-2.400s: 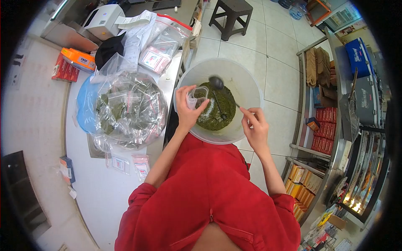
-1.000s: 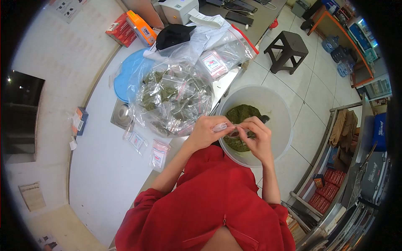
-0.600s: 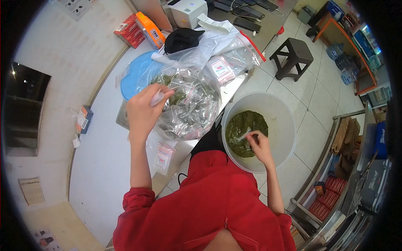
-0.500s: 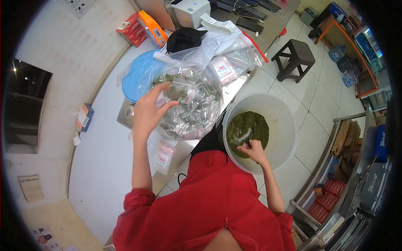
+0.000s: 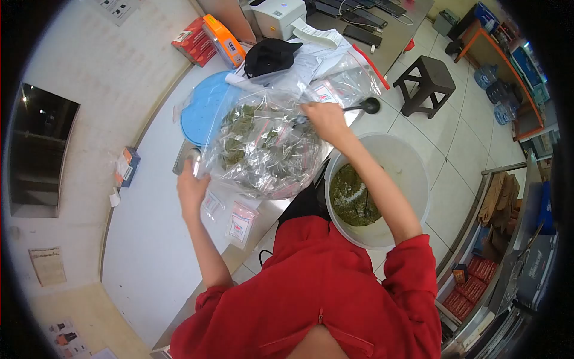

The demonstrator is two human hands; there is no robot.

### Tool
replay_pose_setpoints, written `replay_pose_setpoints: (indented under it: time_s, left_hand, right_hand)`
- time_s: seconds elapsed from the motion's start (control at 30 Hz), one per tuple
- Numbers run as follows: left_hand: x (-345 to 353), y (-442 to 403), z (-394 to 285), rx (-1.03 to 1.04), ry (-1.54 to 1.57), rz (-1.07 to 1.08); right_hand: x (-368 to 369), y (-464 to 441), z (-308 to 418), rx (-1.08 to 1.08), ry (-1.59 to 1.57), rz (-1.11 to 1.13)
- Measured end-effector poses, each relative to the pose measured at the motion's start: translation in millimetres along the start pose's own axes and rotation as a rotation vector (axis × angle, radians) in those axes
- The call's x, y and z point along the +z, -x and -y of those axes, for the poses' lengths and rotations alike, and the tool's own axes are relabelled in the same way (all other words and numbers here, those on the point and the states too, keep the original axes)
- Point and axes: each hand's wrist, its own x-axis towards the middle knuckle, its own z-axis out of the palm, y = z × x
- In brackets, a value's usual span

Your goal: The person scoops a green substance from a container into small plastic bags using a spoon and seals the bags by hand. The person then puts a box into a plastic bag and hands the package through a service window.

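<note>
My left hand (image 5: 192, 192) is at the near edge of a small metal scale (image 5: 181, 157), thumb and fingers apart, beside a shiny round metal piece (image 5: 194, 155). My right hand (image 5: 327, 124) is closed round the handle of a black spoon (image 5: 371, 106), over the right side of a large clear bag (image 5: 263, 157) full of small bags of green material. Below my right forearm stands a translucent tub (image 5: 412, 173) with green powder (image 5: 347, 194) and a white patch on it. Pink-and-white packets (image 5: 241, 226) lie on the white table (image 5: 149, 251).
A blue round lid (image 5: 203, 110), a black cap (image 5: 272, 58), papers and a printer (image 5: 278, 18) stand beyond the bag. An orange box (image 5: 224, 40) is at the back left. On the floor is a dark stool (image 5: 431, 75); shelves (image 5: 484, 263) line the right.
My left hand has moved down and left, from over the bag to the scale. My right hand has left the tub for the bag, with the black spoon lifted out.
</note>
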Motion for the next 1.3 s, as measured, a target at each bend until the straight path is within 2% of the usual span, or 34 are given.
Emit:
replay_pose_setpoints:
  time_s: [0.1,0.17,0.2,0.23,0.27,0.3,0.33,0.37,0.4,0.43,0.47,0.5,0.6,0.63,0.7,0.73,0.8,0.87,0.9,0.93,1.03,1.1,1.17,1.23,1.3]
  left_hand:
    - [-27,9,-1,-0.113,0.015,0.070]
    - [-37,13,-16,0.173,0.153,-0.050]
    - [-39,13,-30,0.172,0.154,-0.049]
    - [-38,7,-49,0.328,0.222,-0.041]
    - [-35,-3,-64,0.484,0.290,-0.032]
    - [-28,-15,-73,0.539,0.315,0.113]
    - [-19,-32,-78,0.593,0.337,0.260]
    - [-5,-54,-75,0.556,0.143,0.287]
    - [11,-75,-67,0.514,-0.050,0.311]
    - [22,-93,-59,0.514,-0.051,0.308]
    - [30,-110,-54,0.427,-0.066,0.119]
    - [26,-112,-60,0.339,-0.080,-0.066]
    - [7,-109,-80,0.395,-0.009,-0.180]
    - [4,-104,-86,0.400,-0.008,-0.176]
    - [-2,-92,-99,0.578,0.430,-0.163]
    - [-5,-74,-108,0.475,0.810,0.048]
    - [10,-26,-123,0.301,1.515,0.451]
    - [34,25,-142,0.146,1.780,0.637]
    - [46,47,-150,0.064,1.851,0.704]
    - [55,64,-159,-0.022,1.920,0.775]
    - [69,98,-187,-0.046,1.939,0.850]
    - [76,111,-196,-0.098,1.935,0.814]
    - [92,118,-194,-0.078,1.796,0.714]
    - [104,122,-192,-0.087,1.758,0.669]
    - [124,122,-183,-0.095,1.716,0.623]
  right_hand:
    - [-17,22,-26,0.025,0.087,0.136]
    - [-30,17,-20,0.052,0.052,0.150]
    - [-33,14,-16,0.080,0.016,0.159]
    - [-33,10,-8,0.079,0.016,0.160]
    - [-32,4,2,-0.059,-0.137,0.036]
    - [-31,0,10,-0.197,-0.291,-0.089]
    - [-29,-1,14,-0.268,-0.232,-0.055]
    - [-24,0,12,-0.267,-0.235,-0.057]
    - [-17,2,5,-0.158,-0.068,0.102]
    - [-15,4,-2,-0.048,0.102,0.260]
    - [-26,5,-8,0.060,0.199,0.345]
    - [-35,9,-13,0.063,0.200,0.345]
    - [-53,19,-15,0.086,0.164,0.021]
    - [-54,23,-13,0.092,0.165,0.024]
    - [-57,26,-9,0.191,-0.032,0.071]
    - [-66,30,1,0.207,-0.050,0.014]
    - [-105,47,35,0.228,-0.389,-0.121]
    - [-131,65,72,0.349,-0.755,-0.139]
    - [-143,76,85,0.429,-0.868,-0.043]
    - [-139,87,93,0.447,-0.873,-0.111]
    - [-109,118,90,0.559,-0.847,-0.250]
    - [-103,133,85,0.646,-0.818,-0.324]
    - [-106,144,84,0.769,-0.871,-0.376]
    - [-106,156,84,0.787,-0.860,-0.315]
    - [-95,171,80,0.849,-1.032,-0.353]
